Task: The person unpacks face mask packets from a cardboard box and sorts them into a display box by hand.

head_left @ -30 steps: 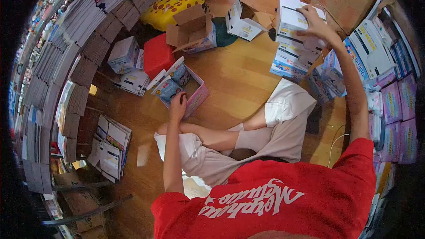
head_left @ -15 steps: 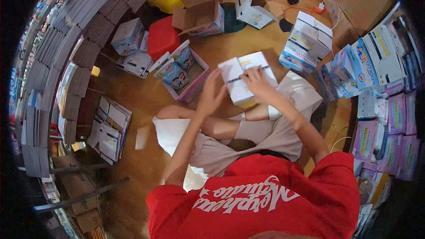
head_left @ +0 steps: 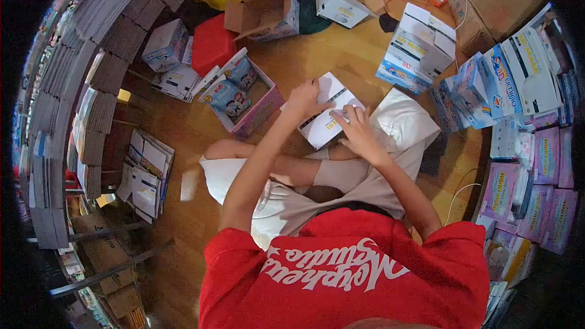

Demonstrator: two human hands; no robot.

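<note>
White mask box (head_left: 321,127) lies between the hands. Left hand (head_left: 306,97) curls at its left edge; right hand (head_left: 361,130), fingers half spread, touches its top; I cannot tell whether either grips.

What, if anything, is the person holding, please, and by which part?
Apparently a white box: left hand at its left edge, right hand on its top near the right edge; how firmly is unclear.

"What's that shirt (head_left: 329,297) like?"
"Red, short sleeves (head_left: 234,250) at nine and three o'clock, white script lettering (head_left: 338,262), small star (head_left: 273,251) at its nine o'clock end."
"And the rest?"
"Pale beige trousers (head_left: 405,152), light socks (head_left: 346,173) toward twelve."
</note>
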